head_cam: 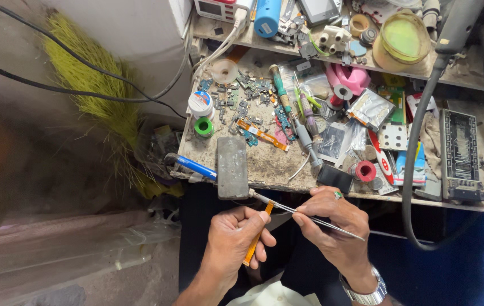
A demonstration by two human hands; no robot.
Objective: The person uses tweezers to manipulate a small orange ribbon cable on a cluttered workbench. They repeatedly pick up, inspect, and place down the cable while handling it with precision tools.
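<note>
At lower centre, the left hand [232, 238] pinches an orange flex ribbon [258, 233] — thin, light, easily creased, best held by its edges. The right hand [328, 222] grips metal tweezers [310, 216] touching its top.

- Soft, even daylight falls on the bench [264, 164], bright at the top and centre.
- Under the bench edge it is dim; the lower right corner sinks into dark blue shadow.
- Wide-angle bending curves lines near the frame edges.
- The left side looks smeared and soft; the centre stays sharp.
- No harsh glare.
</note>
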